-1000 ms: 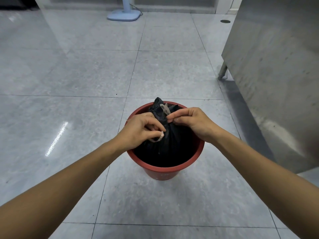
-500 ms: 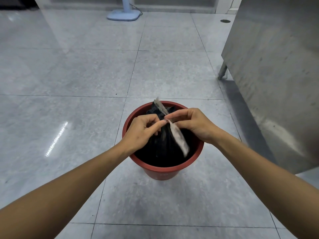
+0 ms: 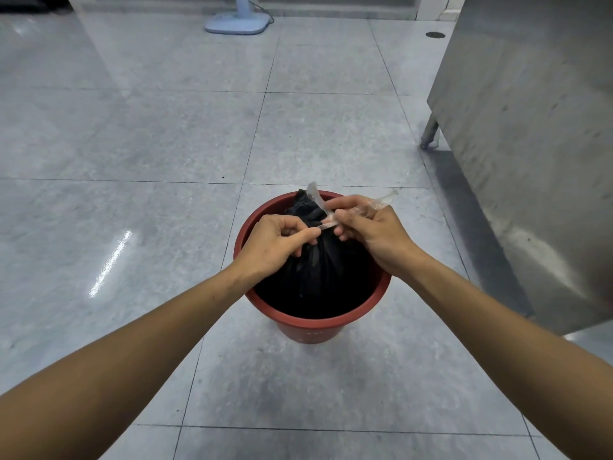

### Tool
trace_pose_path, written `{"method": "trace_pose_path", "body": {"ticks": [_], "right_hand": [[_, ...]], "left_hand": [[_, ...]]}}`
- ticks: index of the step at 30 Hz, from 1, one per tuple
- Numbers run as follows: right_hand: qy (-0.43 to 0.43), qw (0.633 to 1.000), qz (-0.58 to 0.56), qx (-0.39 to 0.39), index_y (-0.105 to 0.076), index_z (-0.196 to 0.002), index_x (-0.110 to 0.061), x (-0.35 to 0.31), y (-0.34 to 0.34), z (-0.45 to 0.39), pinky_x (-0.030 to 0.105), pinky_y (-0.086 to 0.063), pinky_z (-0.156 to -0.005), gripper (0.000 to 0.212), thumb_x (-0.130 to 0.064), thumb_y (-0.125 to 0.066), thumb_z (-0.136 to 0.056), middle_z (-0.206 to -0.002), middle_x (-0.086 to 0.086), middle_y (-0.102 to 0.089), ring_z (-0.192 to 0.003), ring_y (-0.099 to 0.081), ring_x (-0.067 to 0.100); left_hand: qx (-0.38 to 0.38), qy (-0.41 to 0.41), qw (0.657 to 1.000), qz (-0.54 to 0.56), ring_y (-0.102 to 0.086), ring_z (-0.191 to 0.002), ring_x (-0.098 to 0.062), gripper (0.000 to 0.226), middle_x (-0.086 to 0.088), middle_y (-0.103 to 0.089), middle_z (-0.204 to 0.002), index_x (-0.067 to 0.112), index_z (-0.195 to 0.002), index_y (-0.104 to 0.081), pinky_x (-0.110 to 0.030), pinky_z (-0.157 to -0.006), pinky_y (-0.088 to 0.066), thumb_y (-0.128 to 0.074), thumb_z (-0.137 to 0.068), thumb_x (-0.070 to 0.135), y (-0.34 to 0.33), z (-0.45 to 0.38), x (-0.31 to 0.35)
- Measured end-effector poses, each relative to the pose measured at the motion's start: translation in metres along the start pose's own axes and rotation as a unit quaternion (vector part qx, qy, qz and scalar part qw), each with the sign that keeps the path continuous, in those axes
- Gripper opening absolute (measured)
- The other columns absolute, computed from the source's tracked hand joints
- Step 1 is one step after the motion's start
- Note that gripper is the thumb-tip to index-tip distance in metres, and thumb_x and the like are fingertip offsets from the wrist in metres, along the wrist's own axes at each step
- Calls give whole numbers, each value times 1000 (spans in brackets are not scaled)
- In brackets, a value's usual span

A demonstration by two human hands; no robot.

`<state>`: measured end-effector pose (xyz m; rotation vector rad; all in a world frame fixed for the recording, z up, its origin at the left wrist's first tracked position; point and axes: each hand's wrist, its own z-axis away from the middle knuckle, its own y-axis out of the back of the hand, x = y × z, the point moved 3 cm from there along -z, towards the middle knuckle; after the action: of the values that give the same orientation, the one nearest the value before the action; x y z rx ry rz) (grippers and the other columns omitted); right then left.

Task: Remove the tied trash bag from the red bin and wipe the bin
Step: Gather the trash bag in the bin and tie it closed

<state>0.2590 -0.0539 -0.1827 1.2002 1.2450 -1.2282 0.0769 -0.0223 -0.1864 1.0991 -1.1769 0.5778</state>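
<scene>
Grey tiled floor (image 3: pixel 149 144); steel cabinet (image 3: pixel 530 144) at right, fan base (image 3: pixel 236 23) far back. Red bin (image 3: pixel 308 322) upright on floor, centre, mouth up, round w/ rolled rim. Black trash bag (image 3: pixel 318 277) inside bin, long axis vertical, gathered neck pointing up & slightly away, above rim; dull, creased. Clear tape strip (image 3: pixel 316 200) wraps neck, ends sticking up-left & up-right. Left hand (image 3: pixel 277 242) pinches strip nr neck w/ thumb + forefinger. Right hand (image 3: pixel 371 229) curled around other strip end. Both hands over bin mouth.
</scene>
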Motion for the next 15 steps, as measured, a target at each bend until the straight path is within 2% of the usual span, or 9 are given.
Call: {"method": "trace_pose_path", "body": {"ticks": [2, 4, 6, 9, 12, 15], "right_hand": [[-20, 997, -73, -27, -63, -111, -9, 1, 0, 0, 22, -57, -71, 17, -4, -57, -96, -89, 14, -75, -76, -70, 16], [-31, 995, -75, -61, -66, -108, -9, 0, 0, 1, 21, -58, -75, 16, -3, -57, -96, -93, 13, -76, -81, -73, 16], [-30, 992, -24, -117, -71, -103, -7, -2, 0, 3, 21, -57, -80, 17, -2, -58, -95, -98, 10, -76, -89, -72, 15], [2, 975, 111, -194, -74, -106, -3, -11, -2, 6, 21, -54, -84, 17, -3, -62, -94, -100, 4, -73, -96, -69, 10], [32, 954, 233, -183, -78, -100, -6, -16, -4, 3, 23, -52, -89, 14, -5, -70, -88, -101, 11, -70, -97, -66, 14], [46, 943, 304, -127, -80, -87, -8, -15, -6, 1, 26, -53, -87, 6, -9, -77, -82, -92, -1, -72, -90, -67, 12]], "left_hand": [[-8, 23, 1000, 16, -53, -52, -2, 19, 6, -59, -52, 17, -75, -75, -9, -56, -40, -68, -88, 29, 0, -1, -1], [-17, 41, 998, 37, -55, -53, 0, 17, 5, -61, -54, 14, -78, -75, -8, -57, -43, -67, -90, 23, 1, -1, -2], [-20, 59, 997, 52, -57, -55, -1, 17, 6, -63, -56, 15, -77, -75, -9, -58, -45, -67, -90, 21, 3, -1, -2], [-26, 92, 992, 82, -58, -59, -6, 18, 4, -63, -59, 16, -75, -73, -14, -61, -47, -65, -91, 18, 6, -1, -4], [-42, 109, 986, 122, -56, -64, -9, 18, 0, -62, -64, 14, -81, -76, -18, -67, -50, -62, -92, 13, 7, -2, -3], [-49, 129, 976, 167, -56, -63, -9, 22, -4, -63, -65, 15, -80, -78, -19, -69, -55, -59, -90, 10, 7, -1, 0]]}}
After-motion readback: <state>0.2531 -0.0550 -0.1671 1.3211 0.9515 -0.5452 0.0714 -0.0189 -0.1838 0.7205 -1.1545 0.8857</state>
